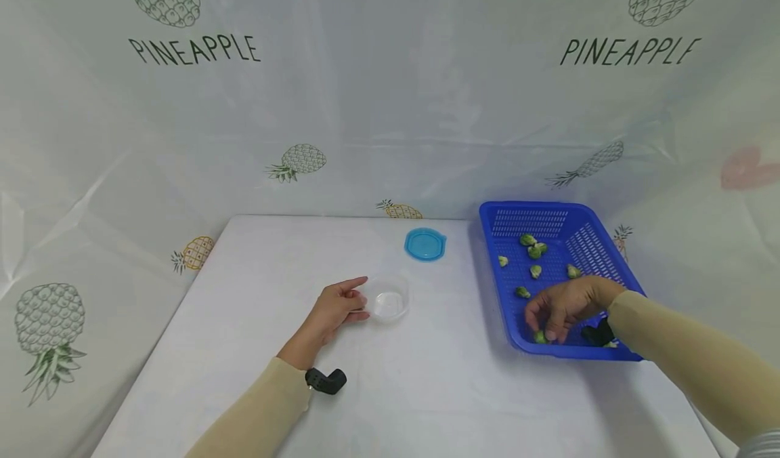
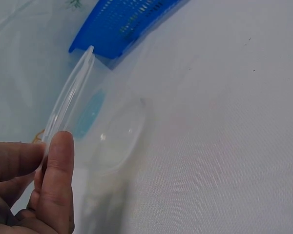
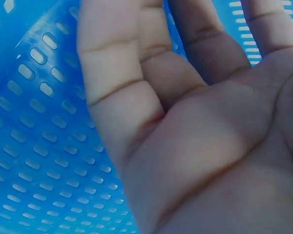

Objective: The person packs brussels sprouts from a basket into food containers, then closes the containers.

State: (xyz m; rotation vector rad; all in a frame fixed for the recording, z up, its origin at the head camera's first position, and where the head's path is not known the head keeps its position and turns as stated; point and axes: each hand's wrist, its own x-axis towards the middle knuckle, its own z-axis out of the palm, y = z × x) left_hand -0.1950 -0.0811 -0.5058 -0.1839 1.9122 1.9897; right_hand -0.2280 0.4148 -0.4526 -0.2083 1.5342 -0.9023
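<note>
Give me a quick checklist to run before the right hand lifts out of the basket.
1. Left hand pinching container rim: ok.
2. Container uncovered: ok; the blue lid lies apart on the table.
3. Right hand at a sprout in the blue basket: ok.
4. Grip on that sprout secure: cannot tell.
5. Any sprout in the container: not ok, none seen.

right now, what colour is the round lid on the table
The lid is light blue, seen best in the head view, beyond the clear container.
</note>
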